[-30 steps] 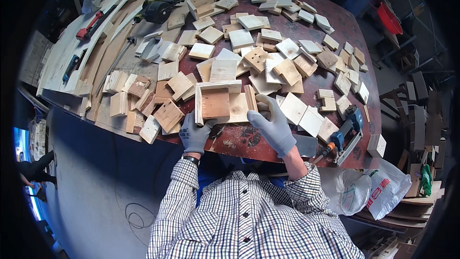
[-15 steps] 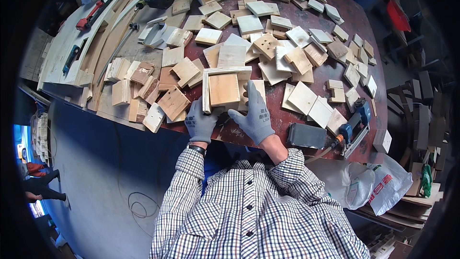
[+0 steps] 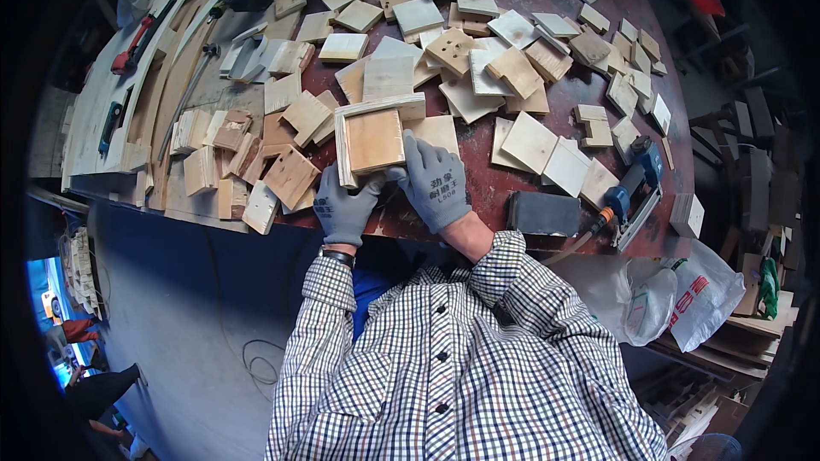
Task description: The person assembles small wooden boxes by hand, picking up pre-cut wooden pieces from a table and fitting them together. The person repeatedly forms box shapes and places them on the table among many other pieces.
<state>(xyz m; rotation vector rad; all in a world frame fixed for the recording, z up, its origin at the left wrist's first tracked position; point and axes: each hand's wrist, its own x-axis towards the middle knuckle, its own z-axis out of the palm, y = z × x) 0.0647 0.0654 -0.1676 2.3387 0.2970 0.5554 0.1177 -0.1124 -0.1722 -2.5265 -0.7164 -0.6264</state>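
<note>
An L-shaped plywood frame (image 3: pixel 342 152), made of two strips meeting at a corner, stands at the table's near edge. A square wooden block (image 3: pixel 377 141) sits inside its corner, against both strips. My left hand (image 3: pixel 346 208), in a grey work glove, is closed at the lower left of the frame and block; some of its fingers are hidden beneath. My right hand (image 3: pixel 434 186), gloved alike, grips the block's right side with its thumb at the near edge, close to my left hand. A pale board (image 3: pixel 436 134) lies behind my right fingers.
Loose wooden blocks (image 3: pixel 514 72) cover much of the dark red table (image 3: pixel 410 241). A dark box (image 3: pixel 544 213) and a blue air nailer (image 3: pixel 636 183) with a hose lie to the right. Several tools lie far left, including a red one (image 3: pixel 134 49). Plastic bags (image 3: pixel 705 294) hang at right.
My right hand has closed in on the block; its thumb, apart before, now meets the near edge beside my left hand. The whole view has shifted slightly.
</note>
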